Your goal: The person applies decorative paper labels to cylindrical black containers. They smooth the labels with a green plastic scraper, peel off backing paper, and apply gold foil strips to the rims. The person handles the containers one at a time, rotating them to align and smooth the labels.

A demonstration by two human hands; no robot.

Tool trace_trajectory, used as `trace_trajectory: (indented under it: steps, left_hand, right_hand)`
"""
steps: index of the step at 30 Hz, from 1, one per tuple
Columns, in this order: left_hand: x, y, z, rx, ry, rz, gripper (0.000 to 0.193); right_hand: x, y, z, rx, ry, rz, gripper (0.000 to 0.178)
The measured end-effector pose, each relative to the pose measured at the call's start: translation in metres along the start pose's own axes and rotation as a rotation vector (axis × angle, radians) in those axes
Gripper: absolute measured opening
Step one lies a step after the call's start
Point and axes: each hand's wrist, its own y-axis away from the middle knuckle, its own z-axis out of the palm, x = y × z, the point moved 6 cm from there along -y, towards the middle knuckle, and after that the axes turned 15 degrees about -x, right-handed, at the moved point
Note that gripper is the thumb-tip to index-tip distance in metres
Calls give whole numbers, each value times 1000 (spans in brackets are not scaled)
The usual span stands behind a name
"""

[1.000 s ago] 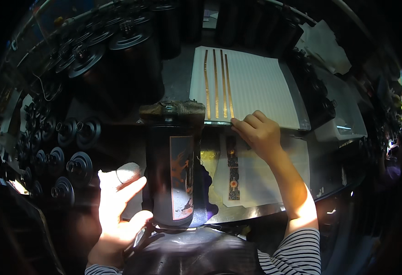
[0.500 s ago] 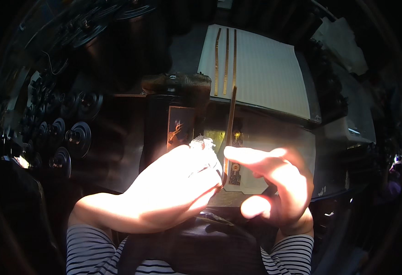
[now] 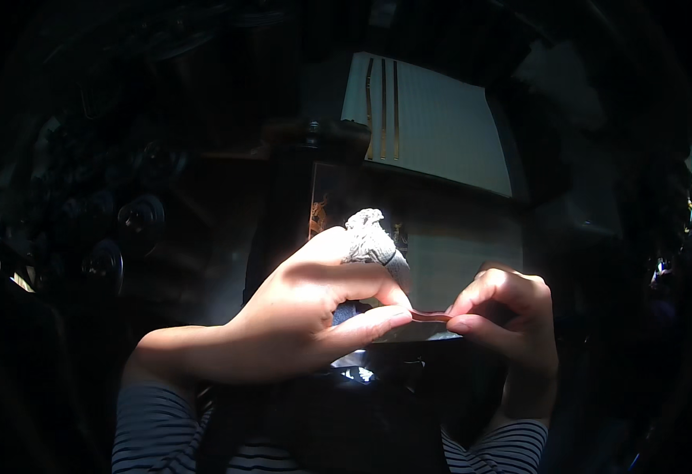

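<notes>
My left hand (image 3: 291,312) is closed, its thumb and forefinger pinching one end of a thin reddish-brown strip (image 3: 430,317). A crumpled whitish cloth (image 3: 368,237) sticks out from the same hand, beyond the forefinger, apparently tucked in the other fingers. On the other side, my right hand (image 3: 516,312) pinches the strip between thumb and fingertips. Only a short length of it shows between the two hands, lying roughly level and slightly bent. What the strip is made of I cannot tell.
Ahead lies a ridged white sheet (image 3: 449,134) with three narrow golden-brown strips (image 3: 383,110) side by side near its left edge. Several round shiny discs (image 3: 141,215) stand in the dark at the left. A dark box-like object (image 3: 283,205) is beyond my left hand.
The long strip stood upright between my hands; now a short length shows level between them. My right hand has gone from open to pinching it. More cloth shows, and the surroundings look darker.
</notes>
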Motion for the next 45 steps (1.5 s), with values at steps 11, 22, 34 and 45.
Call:
trace_trajectory:
  steps: [11,22,34,45]
  left_hand:
    - [-55,25,-74,648,151,-156,8]
    - [-104,12,-94,665,151,-242,14]
    - [-103,10,-99,639,101,-274,17]
    - [-113,-2,-79,674,701,-13,30]
  right_hand:
    - [31,-122,-2,15,-266,47,15]
    - [56,-155,-7,-26,-269,133,16]
    - [53,-159,-12,-20,-266,219,14]
    - [45,-156,-10,-19,-212,266,16]
